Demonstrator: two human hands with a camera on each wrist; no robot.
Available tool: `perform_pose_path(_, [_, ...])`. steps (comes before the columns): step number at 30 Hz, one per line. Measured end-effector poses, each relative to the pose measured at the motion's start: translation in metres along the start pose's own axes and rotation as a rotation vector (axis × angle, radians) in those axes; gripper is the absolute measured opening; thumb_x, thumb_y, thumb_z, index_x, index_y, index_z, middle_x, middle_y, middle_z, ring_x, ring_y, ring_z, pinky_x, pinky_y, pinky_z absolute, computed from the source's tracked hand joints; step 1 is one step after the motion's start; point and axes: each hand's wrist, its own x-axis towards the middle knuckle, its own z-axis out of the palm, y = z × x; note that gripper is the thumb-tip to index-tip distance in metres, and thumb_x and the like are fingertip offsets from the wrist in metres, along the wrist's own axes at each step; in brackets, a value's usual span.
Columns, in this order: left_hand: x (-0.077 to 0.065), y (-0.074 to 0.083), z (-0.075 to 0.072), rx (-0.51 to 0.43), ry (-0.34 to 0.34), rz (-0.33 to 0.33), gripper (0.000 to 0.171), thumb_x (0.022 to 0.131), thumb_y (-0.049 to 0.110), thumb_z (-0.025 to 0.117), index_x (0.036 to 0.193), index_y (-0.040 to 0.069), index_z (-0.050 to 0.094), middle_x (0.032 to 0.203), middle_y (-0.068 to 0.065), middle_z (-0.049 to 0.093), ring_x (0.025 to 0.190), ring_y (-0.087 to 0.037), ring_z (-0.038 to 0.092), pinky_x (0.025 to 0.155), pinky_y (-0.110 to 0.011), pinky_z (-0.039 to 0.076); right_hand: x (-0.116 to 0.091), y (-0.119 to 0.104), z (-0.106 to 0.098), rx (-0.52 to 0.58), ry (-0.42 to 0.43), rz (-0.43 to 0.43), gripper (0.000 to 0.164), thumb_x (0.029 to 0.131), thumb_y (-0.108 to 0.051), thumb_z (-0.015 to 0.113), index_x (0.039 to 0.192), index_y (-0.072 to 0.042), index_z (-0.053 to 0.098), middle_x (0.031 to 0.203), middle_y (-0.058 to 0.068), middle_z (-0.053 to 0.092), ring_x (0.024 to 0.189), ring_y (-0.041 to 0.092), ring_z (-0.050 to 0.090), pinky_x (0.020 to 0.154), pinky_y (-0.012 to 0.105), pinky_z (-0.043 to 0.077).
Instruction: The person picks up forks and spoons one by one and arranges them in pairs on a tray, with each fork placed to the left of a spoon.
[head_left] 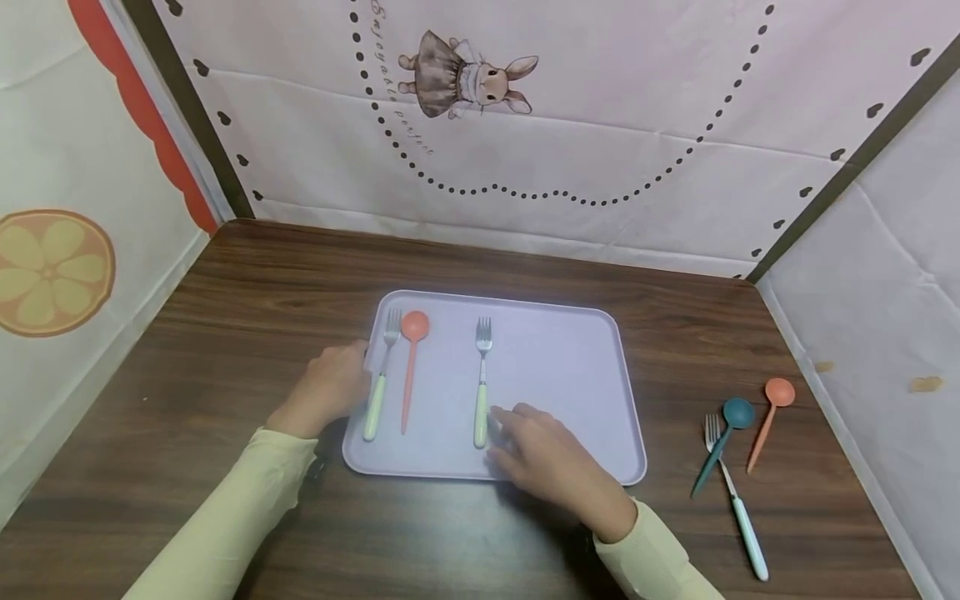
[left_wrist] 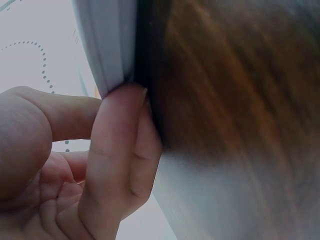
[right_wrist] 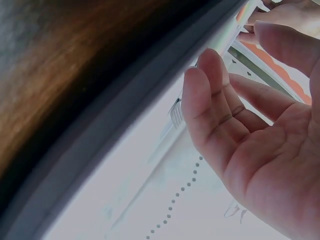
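Note:
A lavender tray (head_left: 555, 358) lies on the table, and my left hand (head_left: 333, 383) pinches its left rim between thumb and fingers. The left wrist view shows the fingertips curled against the tray edge (left_wrist: 112, 45). On the tray's left side are a fork (head_left: 377, 400) with a light green handle and a coral spoon (head_left: 409, 367) beside it. Nearer the middle lies a second green-handled fork (head_left: 481, 400). My right hand (head_left: 543, 454) is just right of that fork's handle, over the tray, fingers loosely bent and holding nothing.
Right of the tray on the wooden table (head_left: 225, 350), a teal spoon (head_left: 738, 414) crosses over a fork (head_left: 746, 525) with a pale handle. Another coral spoon (head_left: 778, 393) lies beside them. Printed cloth walls (head_left: 600, 100) stand at the back and sides.

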Motion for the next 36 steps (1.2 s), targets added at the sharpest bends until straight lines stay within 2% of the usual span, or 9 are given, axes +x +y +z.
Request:
perform_pose_path(5, [-0.001,-0.001,-0.001,-0.004,-0.001,-0.008,0.038,0.094,0.004,0.049,0.127,-0.015,0.052,0.102,-0.029,0.062,0.085,-0.04,0.061,0.077,-0.059,0.052,-0.003,0.002,-0.002,-0.029,0.023,0.006,0.048,0.089,-0.024,0.077,0.128,0.001,0.066,0.084,-0.002,0.057,0.071,0.013,0.052,0.064,0.032,0.048])
perform_pose_path(14, [0.0,-0.002,-0.002,-0.008,-0.002,-0.004,0.039,0.093,0.004,0.05,0.127,-0.015,0.052,0.099,-0.028,0.062,0.082,-0.038,0.061,0.074,-0.057,0.053,-0.015,0.011,-0.01,-0.049,0.071,0.044,0.043,0.087,-0.022,0.078,0.123,-0.001,0.068,0.084,0.0,0.059,0.071,0.014,0.054,0.063,0.032,0.049])
perform_pose_path(26, [0.0,-0.002,-0.001,-0.013,-0.016,-0.016,0.039,0.094,0.004,0.049,0.128,-0.015,0.051,0.099,-0.027,0.062,0.082,-0.038,0.061,0.074,-0.057,0.053,-0.025,0.017,-0.021,-0.012,0.04,0.164,0.046,0.088,-0.02,0.079,0.128,-0.001,0.067,0.09,0.004,0.065,0.078,0.016,0.062,0.066,0.033,0.052])
perform_pose_path(36, [0.001,0.0,-0.001,-0.014,-0.021,-0.005,0.038,0.094,0.003,0.05,0.127,-0.015,0.051,0.098,-0.027,0.062,0.08,-0.037,0.06,0.073,-0.056,0.053,-0.036,0.024,-0.027,-0.044,0.059,0.203,0.046,0.085,-0.019,0.081,0.126,0.0,0.068,0.091,0.005,0.067,0.079,0.019,0.065,0.067,0.036,0.053])
